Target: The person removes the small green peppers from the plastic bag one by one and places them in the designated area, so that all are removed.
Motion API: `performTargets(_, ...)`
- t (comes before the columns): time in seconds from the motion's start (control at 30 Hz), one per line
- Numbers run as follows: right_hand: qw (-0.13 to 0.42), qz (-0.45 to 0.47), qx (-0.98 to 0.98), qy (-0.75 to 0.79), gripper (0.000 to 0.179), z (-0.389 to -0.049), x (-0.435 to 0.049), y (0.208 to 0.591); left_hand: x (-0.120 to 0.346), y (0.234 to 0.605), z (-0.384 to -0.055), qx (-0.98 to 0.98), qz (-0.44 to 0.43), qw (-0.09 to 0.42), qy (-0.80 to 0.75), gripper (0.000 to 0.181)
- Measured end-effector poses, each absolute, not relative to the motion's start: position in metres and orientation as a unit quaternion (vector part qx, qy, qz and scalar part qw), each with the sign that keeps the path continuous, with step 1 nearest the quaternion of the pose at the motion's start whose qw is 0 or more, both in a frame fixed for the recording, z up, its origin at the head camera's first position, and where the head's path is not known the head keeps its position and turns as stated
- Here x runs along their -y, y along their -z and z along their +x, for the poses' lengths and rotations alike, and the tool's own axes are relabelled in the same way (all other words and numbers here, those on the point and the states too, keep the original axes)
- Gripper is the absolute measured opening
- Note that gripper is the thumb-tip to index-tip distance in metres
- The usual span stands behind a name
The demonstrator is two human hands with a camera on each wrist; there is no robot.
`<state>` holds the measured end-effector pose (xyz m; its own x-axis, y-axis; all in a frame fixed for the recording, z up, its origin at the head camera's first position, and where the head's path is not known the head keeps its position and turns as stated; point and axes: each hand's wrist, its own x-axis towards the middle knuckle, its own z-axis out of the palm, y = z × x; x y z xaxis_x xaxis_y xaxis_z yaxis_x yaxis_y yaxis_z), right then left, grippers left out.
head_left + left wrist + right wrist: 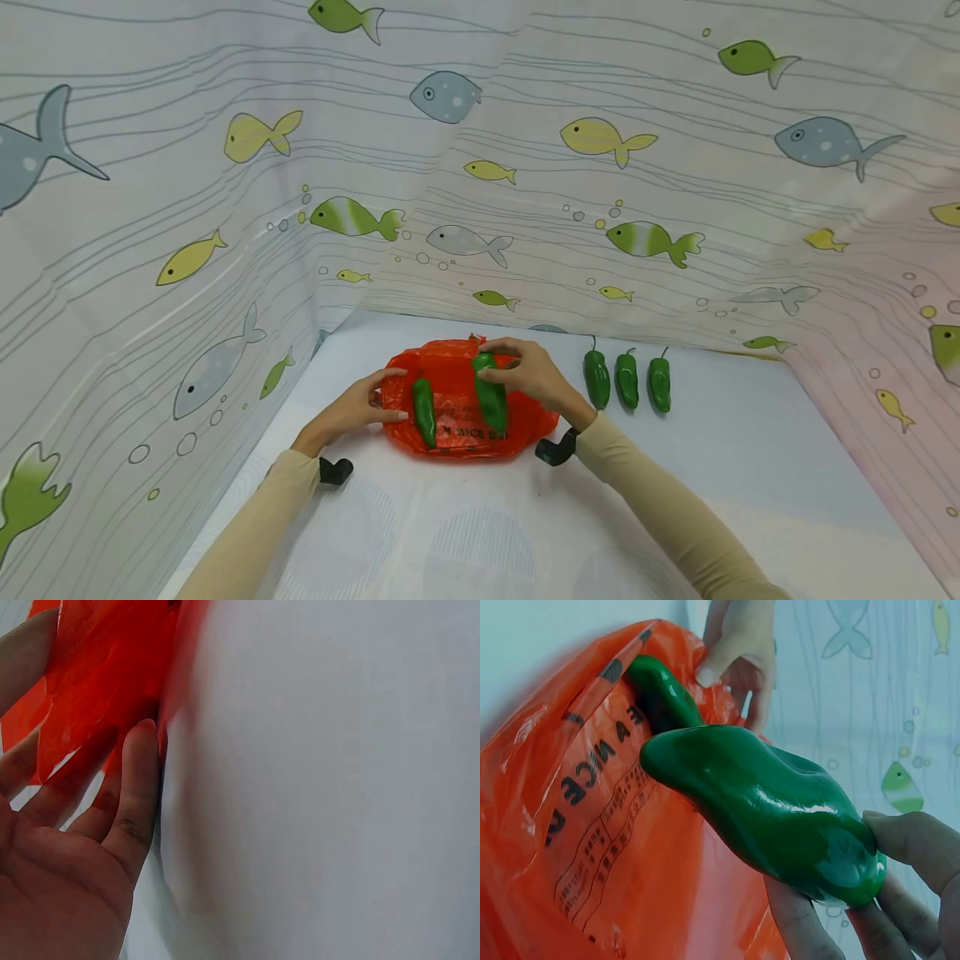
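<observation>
A red plastic bag with black print lies spread on the table. My right hand pinches a green pepper by its thick end, fingers below and thumb above. The pepper overlaps the right part of the bag, its narrow end pointing away from the hand. At the bag's left edge rests my left hand, thumb and fingers apart. In the left wrist view, its fairly straight fingers touch the thin red plastic. Another green pepper lies against the bag's plastic, close to the left fingertips.
Three green peppers with stems, the nearest being one pepper, lie in a row right of the bag. A fish-patterned curtain encloses the back and sides of the white table. Dark straps sit at both wrists.
</observation>
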<state>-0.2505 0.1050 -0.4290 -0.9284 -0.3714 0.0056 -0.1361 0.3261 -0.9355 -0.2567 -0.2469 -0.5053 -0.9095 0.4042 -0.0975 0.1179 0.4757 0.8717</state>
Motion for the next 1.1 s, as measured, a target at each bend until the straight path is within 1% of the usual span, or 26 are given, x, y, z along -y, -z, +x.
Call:
performTargets(0.4, 0.087, -0.166, -0.814, 0.55, 0.052, -0.252, -0.126, 0.431, 0.247, 0.504, -0.257, -0.847, 0.156, 0.146, -0.487, 0.079)
performTargets(0.87, 0.082, -0.109, -0.821, 0.554, 0.044, -0.252, -0.149, 0.428, 0.246, 0.503, -0.257, -0.85, 0.145, 0.146, -0.484, 0.079)
performTargets(1.1, 0.073, -0.107, -0.817, 0.561, 0.043, -0.257, -0.162, 0.434, 0.245, 0.504, -0.257, -0.851, 0.145, 0.147, -0.484, 0.08)
